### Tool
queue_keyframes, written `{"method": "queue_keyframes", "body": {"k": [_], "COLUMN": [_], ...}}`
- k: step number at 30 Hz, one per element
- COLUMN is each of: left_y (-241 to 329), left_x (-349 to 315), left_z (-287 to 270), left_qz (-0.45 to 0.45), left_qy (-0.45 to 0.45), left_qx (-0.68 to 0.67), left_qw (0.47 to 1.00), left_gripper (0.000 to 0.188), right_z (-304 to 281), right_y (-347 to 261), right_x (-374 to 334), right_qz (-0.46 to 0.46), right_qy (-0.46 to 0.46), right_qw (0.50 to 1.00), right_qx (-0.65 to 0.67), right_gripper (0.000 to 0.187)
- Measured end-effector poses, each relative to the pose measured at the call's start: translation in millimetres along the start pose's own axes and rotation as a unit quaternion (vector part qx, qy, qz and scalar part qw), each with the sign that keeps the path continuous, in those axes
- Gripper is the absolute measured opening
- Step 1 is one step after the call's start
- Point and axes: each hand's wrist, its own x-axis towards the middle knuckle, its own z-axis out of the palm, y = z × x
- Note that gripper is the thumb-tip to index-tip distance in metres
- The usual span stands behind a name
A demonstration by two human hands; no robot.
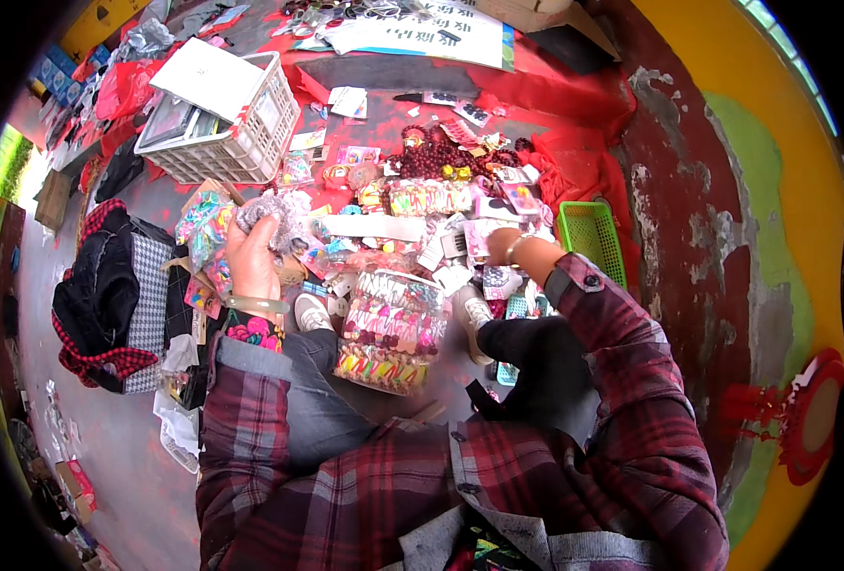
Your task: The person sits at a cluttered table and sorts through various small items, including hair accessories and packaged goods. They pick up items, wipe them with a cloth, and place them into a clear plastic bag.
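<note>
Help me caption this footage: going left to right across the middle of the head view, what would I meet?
Black garment, left hand, left shoe, clear pack of colourful pieces, right hand, green basket, peeling dark-red wall.

Bold dark characters, large and set in rows, stand on the white sheet (422, 38) at the top, between its bare margins and a blue-green edge. Small dark print marks the white cards (454, 246) beside the right hand (505, 247), too fine to read. The blue boxes (56, 71) at upper left bear pale marks, perhaps lettering, but they sit too near the blurred rim to make out.
</note>
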Motion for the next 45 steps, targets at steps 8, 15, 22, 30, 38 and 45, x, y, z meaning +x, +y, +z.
{"method": "queue_keyframes", "body": {"k": [8,15,22,30,38,45], "left_y": [-56.1,-75.7,-100.8,-211.9,-276.2,-373.7], "left_x": [-84.3,-134.9,-55.6,48.8,92.7,137.0], "left_z": [12.1,4.8,-25.6,-71.8,-7.4,-27.2], "left_qz": [-0.246,-0.427,-0.321,-0.227,-0.267,-0.292], "left_qy": [-0.097,-0.196,-0.164,-0.177,-0.218,-0.270], "left_qx": [-0.015,-0.127,0.073,0.473,0.622,0.689], "left_qw": [0.964,0.873,0.930,0.833,0.703,0.606], "left_gripper": [0.020,0.034,0.031,0.034,0.061,0.071], "right_z": [-77.2,-49.0,-127.2,-137.7,-117.2,-113.5], "right_y": [-174.5,-185.7,-108.9,-75.9,-49.8,-44.4], "right_x": [-87.1,-83.8,-93.0,-104.9,-91.5,-96.6], "right_qz": [-0.191,-0.160,-0.100,-0.113,-0.071,-0.082], "right_qy": [0.304,0.198,0.285,0.265,0.240,0.214], "right_qw": [0.821,0.882,0.242,0.168,0.112,0.104], "right_qx": [0.444,0.396,0.922,0.943,0.962,0.968], "right_gripper": [0.075,0.046,0.031,0.024,0.036,0.047]}}
